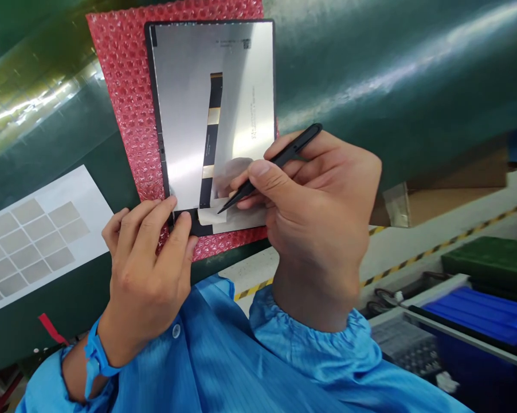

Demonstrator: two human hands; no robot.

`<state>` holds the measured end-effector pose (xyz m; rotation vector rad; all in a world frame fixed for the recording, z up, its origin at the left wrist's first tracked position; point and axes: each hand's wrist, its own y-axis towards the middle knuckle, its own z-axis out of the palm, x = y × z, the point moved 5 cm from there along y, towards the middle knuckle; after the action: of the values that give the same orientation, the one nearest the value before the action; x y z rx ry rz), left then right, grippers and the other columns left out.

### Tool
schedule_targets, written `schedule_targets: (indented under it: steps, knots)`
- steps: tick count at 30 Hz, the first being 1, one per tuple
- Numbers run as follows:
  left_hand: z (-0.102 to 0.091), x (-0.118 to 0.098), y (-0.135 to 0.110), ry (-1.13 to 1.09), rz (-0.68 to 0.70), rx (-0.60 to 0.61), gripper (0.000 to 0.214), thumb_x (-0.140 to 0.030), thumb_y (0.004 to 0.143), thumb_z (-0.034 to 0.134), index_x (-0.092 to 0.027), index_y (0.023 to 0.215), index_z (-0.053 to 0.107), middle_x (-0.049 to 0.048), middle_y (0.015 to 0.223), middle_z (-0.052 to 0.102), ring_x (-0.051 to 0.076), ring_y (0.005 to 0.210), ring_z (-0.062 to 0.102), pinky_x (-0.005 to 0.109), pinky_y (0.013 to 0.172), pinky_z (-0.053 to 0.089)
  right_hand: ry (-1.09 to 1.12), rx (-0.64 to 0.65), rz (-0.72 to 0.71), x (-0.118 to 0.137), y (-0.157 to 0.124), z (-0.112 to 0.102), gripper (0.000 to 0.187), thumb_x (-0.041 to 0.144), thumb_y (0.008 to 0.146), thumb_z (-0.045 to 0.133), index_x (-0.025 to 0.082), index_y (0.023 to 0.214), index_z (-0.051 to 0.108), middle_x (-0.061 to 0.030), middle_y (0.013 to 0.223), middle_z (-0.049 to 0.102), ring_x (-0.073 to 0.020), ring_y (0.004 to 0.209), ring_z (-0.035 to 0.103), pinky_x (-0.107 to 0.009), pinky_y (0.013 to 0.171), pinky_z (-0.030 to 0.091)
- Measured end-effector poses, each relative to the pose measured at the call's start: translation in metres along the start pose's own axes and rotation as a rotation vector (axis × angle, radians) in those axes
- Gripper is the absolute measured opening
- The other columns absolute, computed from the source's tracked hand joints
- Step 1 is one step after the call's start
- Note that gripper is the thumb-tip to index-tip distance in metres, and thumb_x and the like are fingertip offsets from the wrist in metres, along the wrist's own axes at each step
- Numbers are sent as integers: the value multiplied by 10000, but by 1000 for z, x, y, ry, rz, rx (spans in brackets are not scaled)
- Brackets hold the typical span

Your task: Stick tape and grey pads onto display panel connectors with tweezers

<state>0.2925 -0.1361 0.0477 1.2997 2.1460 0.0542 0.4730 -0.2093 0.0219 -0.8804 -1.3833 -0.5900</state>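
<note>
A display panel (181,115) lies with its silvery metal back up and a dark frame around it. A black flex cable (210,143) with gold-coloured sections runs down its middle. My left hand (149,269) rests at the panel's lower left corner, fingertips pressed on its edge. In my right hand (318,195) is a pair of black pointed tweezers (290,150), held like a pen. Their tip touches or hovers just over a small pale strip of tape (211,216) at the cable's lower end. My right palm hides part of the panel's lower right corner.
Pink bubble wrap (121,74) lies under the panel on the green work mat (348,74). At left is a white sheet (80,195) of grey square stickers. A cardboard box (451,206) and a blue crate (477,315) stand at the right, beyond the table edge.
</note>
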Motion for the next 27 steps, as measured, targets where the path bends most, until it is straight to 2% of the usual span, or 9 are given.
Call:
schedule_targets:
  steps: [18, 27]
  knots:
    - [1, -3, 0, 49, -12, -6, 197, -77, 947, 770, -79, 1143, 789, 188, 1269, 798, 378, 1197, 749, 612, 1056, 520, -31, -16, 25, -1, -1, 2, 184, 233, 917, 894, 250, 872, 716, -10, 788, 773, -185, 673, 758, -254, 532, 635]
    - [1, -2, -1, 51, -31, 12, 201, -94, 961, 757, -106, 1160, 785, 181, 1283, 795, 375, 1221, 741, 627, 1075, 501, -55, -7, 15, -1, -1, 2, 211, 301, 919, 911, 264, 879, 707, -18, 795, 763, -222, 705, 776, -297, 523, 640]
